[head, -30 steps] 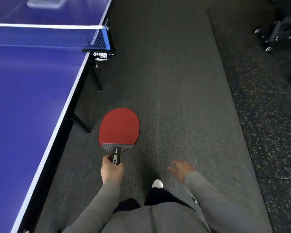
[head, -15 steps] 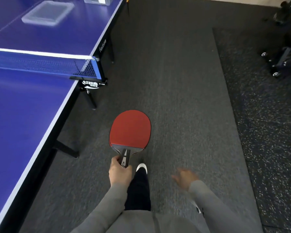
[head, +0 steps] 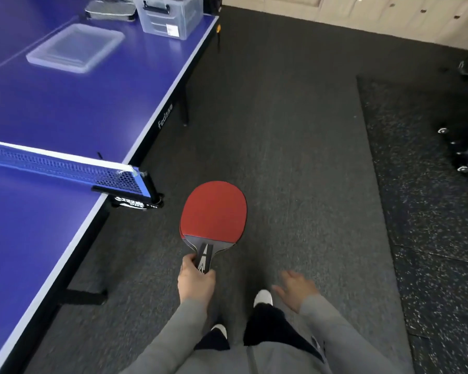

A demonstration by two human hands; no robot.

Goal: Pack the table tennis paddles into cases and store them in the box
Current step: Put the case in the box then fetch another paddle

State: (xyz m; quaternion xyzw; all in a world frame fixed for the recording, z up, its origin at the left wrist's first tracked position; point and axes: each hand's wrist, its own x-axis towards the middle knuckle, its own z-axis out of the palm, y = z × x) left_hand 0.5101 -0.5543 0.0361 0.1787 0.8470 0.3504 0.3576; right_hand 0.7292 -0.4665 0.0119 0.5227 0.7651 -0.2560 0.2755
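Red rubber faces up on the paddle (head: 213,210), which your left hand (head: 196,283) grips by the handle, out over the floor just right of the blue worktop (head: 73,103). Your right hand (head: 295,288) hangs loose and holds nothing. You look to be mid-carry. At the worktop's far end sit a dark case (head: 110,13), the clear box (head: 170,16) and its lid (head: 75,47); next, bring the paddle to that case.

The table's dark side rail (head: 164,122), centre-left of the frame, reads "Fed…", the rest blurred; the net clamp (head: 135,204) bears unreadable white lettering.
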